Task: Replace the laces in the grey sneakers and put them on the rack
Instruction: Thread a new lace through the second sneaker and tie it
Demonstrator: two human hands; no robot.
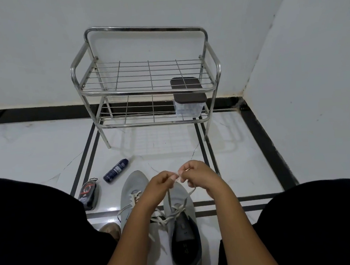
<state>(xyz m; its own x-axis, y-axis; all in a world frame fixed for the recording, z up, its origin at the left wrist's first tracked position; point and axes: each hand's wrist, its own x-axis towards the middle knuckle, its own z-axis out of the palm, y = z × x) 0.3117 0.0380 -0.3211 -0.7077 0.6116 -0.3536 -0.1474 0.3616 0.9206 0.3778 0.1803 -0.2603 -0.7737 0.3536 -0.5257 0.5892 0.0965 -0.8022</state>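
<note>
- Polish [88, 193] lies on the floor [47, 153] at far left, by your left knee.
- Spray can [116, 170] lies on its side just right of it, pointing up toward the rack.
- Left sneaker [132, 189] sits on the floor in front of you, toe away, its pale lace loose across the eyelets; your left forearm crosses over it.
- Your left hand [160, 182] hovers above the two toes, fingers curled and pinching the lace [169, 197] at its upper end.
- Your right hand [196, 175] meets it fingertip to fingertip, fingers curled and pinching another strand of that lace; both strands run down to the right sneaker.
- Right sneaker [181, 221] stands touching the left one, its dark opening toward you, lace partly threaded.
- Rack [146, 91] stands beyond the sneakers against the wall [40, 48], well apart from them, both wire shelves without shoes.
- Box [188, 105] with a dark lid sits on the right end of the lower shelf.
</note>
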